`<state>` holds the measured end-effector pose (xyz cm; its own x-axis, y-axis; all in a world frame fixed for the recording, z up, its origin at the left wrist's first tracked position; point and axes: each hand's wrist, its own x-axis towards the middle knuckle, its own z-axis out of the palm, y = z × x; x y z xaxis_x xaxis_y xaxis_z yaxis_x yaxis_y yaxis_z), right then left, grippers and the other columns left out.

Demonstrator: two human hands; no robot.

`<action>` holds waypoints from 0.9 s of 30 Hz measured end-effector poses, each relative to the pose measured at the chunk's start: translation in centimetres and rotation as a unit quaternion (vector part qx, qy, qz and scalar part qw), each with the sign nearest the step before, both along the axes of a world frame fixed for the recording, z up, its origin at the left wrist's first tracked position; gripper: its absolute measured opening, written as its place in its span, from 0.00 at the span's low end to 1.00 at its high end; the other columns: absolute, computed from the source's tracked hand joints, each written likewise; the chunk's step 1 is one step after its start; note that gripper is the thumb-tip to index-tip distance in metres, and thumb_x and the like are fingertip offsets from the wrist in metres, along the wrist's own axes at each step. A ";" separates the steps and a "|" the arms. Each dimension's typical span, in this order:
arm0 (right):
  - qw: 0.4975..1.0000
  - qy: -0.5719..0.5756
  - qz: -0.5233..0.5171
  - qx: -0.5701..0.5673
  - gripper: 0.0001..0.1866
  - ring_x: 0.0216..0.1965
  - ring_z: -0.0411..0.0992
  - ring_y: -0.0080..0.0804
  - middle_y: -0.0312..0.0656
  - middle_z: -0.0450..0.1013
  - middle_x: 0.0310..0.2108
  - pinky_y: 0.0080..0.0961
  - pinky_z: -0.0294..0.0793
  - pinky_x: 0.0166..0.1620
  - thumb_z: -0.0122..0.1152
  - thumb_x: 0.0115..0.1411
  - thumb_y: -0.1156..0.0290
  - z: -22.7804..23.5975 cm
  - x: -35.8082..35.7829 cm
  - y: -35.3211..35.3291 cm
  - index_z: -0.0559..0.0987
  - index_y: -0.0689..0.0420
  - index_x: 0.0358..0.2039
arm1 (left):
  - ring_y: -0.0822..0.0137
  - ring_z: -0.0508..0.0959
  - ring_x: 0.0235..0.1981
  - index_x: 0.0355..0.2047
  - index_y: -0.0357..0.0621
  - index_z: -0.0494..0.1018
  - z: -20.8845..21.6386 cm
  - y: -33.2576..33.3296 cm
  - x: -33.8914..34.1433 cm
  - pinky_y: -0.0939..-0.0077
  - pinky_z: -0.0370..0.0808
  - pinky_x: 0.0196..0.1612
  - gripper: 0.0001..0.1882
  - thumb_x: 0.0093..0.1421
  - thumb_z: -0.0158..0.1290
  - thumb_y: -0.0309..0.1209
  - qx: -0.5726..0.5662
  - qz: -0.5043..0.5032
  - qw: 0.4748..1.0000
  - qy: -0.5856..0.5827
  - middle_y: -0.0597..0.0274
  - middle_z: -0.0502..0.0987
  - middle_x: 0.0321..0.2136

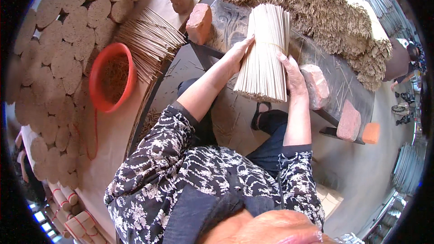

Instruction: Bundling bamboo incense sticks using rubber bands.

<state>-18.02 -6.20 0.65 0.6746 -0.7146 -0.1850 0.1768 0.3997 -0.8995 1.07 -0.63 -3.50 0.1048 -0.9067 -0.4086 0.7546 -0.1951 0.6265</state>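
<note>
Between my two hands is a thick bundle of thin pale sticks (264, 54), held above the gap between two tables. A thin band runs round its middle. My left hand (242, 53) grips its left side, the fingers mostly hidden behind it. On the right side my right hand (293, 76) presses with the thumb in front. The bundle's lower end, with its cut tips, tilts toward me. Just right of my right hand stands a reddish brick (315, 86) on the dark table (332, 70).
Round bundles (58, 58) are stacked at the left, beside a red plastic basin (131, 65) and loose sticks (151, 40). A large pile of sticks (316, 13) covers the far right. More bricks (199, 23) sit along the table edges. Another person (402, 58) is at the far right.
</note>
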 end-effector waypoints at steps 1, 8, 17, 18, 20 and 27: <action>1.000 0.003 0.000 -0.003 0.36 0.49 0.70 0.29 0.43 0.70 0.49 0.27 0.70 0.52 0.67 0.55 0.56 0.1 -0.1 0.0 0.65 0.65 0.56 | 0.66 0.79 0.40 0.52 0.37 0.68 0.2 0.1 0.0 0.67 0.78 0.42 0.27 0.63 0.49 0.49 -0.007 -0.009 1.000 0.009 0.55 0.77 0.43; 0.993 0.049 -0.019 -0.108 0.34 0.48 0.71 0.30 0.45 0.71 0.48 0.27 0.70 0.52 0.68 0.54 0.62 -0.6 0.3 -1.0 0.65 0.67 0.55 | 0.67 0.79 0.37 0.51 0.38 0.68 2.4 1.0 -1.4 0.69 0.78 0.42 0.25 0.64 0.50 0.46 -0.076 -0.018 0.997 -0.003 0.57 0.77 0.40; 0.999 0.012 -0.039 -0.032 0.32 0.52 0.67 0.31 0.46 0.68 0.51 0.26 0.65 0.56 0.59 0.61 0.61 0.7 0.5 -0.4 0.61 0.67 0.58 | 0.72 0.77 0.34 0.45 0.35 0.71 3.4 0.2 -2.7 0.76 0.75 0.39 0.23 0.62 0.52 0.45 -0.135 0.008 0.975 -0.174 0.59 0.77 0.35; 0.998 -0.040 -0.046 0.008 0.35 0.52 0.67 0.31 0.46 0.68 0.51 0.26 0.65 0.56 0.59 0.62 0.57 0.9 0.5 -0.3 0.59 0.68 0.59 | 0.72 0.77 0.34 0.45 0.35 0.71 3.3 0.0 -2.8 0.76 0.75 0.39 0.23 0.62 0.52 0.45 -0.123 0.023 0.976 -0.180 0.59 0.77 0.35; 0.998 0.009 -0.063 -0.023 0.41 0.53 0.66 0.33 0.47 0.67 0.52 0.26 0.64 0.57 0.58 0.61 0.50 0.8 0.8 -0.1 0.55 0.68 0.60 | 0.70 0.76 0.40 0.53 0.40 0.65 3.3 -0.1 -3.0 0.73 0.74 0.45 0.27 0.63 0.50 0.48 -0.171 -0.006 0.954 -0.246 0.59 0.76 0.42; 0.999 0.018 -0.045 -0.009 0.30 0.46 0.70 0.24 0.40 0.70 0.47 0.21 0.72 0.47 0.54 0.65 0.54 -0.9 -1.3 -0.8 0.63 0.64 0.58 | 0.64 0.68 0.51 0.60 0.42 0.61 4.0 1.0 -2.1 0.65 0.65 0.54 0.41 0.62 0.37 0.65 -0.043 -0.050 0.995 -0.069 0.57 0.69 0.52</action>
